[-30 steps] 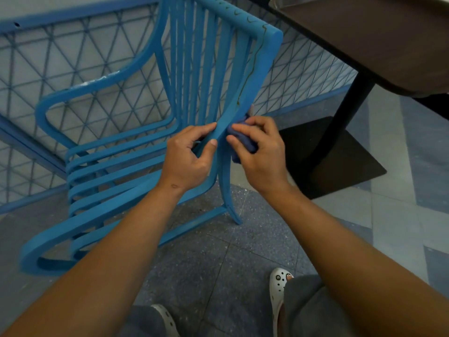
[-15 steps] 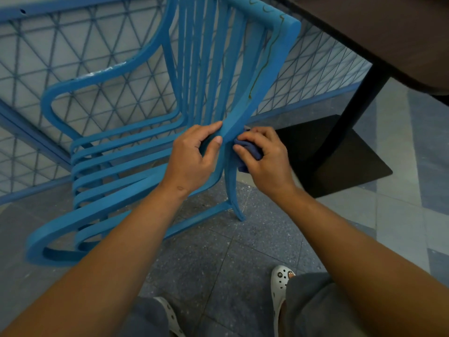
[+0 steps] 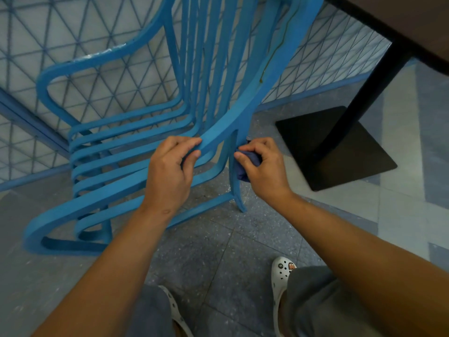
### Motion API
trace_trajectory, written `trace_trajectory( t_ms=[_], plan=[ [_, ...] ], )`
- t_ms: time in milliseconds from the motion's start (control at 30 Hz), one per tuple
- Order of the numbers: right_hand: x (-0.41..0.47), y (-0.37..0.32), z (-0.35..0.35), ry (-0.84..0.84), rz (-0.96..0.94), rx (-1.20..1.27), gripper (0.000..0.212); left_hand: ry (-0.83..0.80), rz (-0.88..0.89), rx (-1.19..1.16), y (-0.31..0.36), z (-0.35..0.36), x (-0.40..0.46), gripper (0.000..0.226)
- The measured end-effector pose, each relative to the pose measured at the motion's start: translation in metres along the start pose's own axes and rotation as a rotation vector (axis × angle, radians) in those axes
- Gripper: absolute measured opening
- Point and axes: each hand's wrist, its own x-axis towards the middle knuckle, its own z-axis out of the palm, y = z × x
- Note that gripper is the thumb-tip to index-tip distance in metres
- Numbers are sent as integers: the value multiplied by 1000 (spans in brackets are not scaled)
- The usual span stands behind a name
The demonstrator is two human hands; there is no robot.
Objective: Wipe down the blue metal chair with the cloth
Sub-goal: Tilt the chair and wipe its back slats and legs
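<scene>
The blue metal chair (image 3: 150, 152) stands on the grey speckled floor (image 3: 218, 254), tilted, with its slatted back rising toward the top of the view and its curved slats sweeping down into the seat. Its far armrest loops out on the side away from the person, and a thin dark streak runs down the near edge band of the back. The left hand (image 3: 170, 176) grips the broad curved band where the back bends into the seat, fingers curled over the top of the band and thumb pressed beneath it. Just beside that hand, on the other side of the chair's rear leg, the right hand (image 3: 263, 166) is closed around a bunched dark blue cloth (image 3: 245, 166), pressing it against the side of the leg; thumb and forefinger pinch the top of the wad and most of the cloth is hidden in the palm.

Behind the chair runs a blue mesh fence (image 3: 73, 45) of triangular wire over a pale panel. To the chair's right stands a dark table (image 3: 401, 23), its black post coming down to a flat square base plate (image 3: 340, 152) on the floor. Nearer the person than the chair, two white clogs (image 3: 281, 278) with small charms and grey trouser legs show at the bottom edge.
</scene>
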Motion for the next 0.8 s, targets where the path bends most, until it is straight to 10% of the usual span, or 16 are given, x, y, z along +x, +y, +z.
trace_trajectory(
  t_ms=[267, 600, 800],
  plan=[
    [16, -35, -15, 174, -85, 165, 11, 18, 21, -1, -1, 1, -1, 25],
    [-10, -26, -13, -187, 484, 318, 31, -46, 142, -101, 32, 12, -51, 24],
    [-28, -46, -20, -350, 633, 547, 41, -304, -277, -391, 49, 33, -78, 58]
  ],
)
